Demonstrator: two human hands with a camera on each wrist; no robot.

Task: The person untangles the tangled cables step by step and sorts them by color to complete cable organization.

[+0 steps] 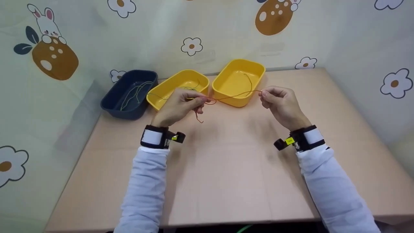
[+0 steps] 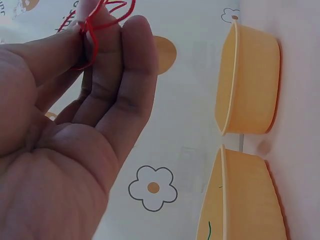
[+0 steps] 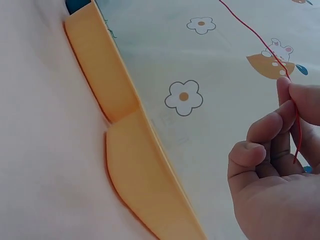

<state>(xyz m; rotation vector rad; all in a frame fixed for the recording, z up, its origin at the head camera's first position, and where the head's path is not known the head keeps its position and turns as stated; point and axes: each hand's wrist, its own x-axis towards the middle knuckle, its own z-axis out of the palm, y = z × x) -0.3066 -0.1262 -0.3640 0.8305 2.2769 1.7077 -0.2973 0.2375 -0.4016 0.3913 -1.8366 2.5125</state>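
A thin red string (image 1: 226, 97) stretches between my two hands above the table. My left hand (image 1: 179, 105) pinches it between thumb and fingers, with a loop and a loose tail hanging there. In the left wrist view the red string (image 2: 93, 42) crosses itself at the fingertips; whether it is knotted I cannot tell. My right hand (image 1: 282, 103) pinches the other end. The right wrist view shows a short tail of string (image 3: 298, 132) passing below the thumb and finger of the right hand (image 3: 275, 165).
Behind the hands stand a dark blue bin (image 1: 124, 111) with green strings (image 1: 137, 92), a middle yellow bin (image 1: 199, 77) with green string inside, and a right yellow bin (image 1: 237, 102) with a thin string in it. A patterned wall sheet (image 1: 226, 38) rises behind the pink-covered table (image 1: 226, 181).
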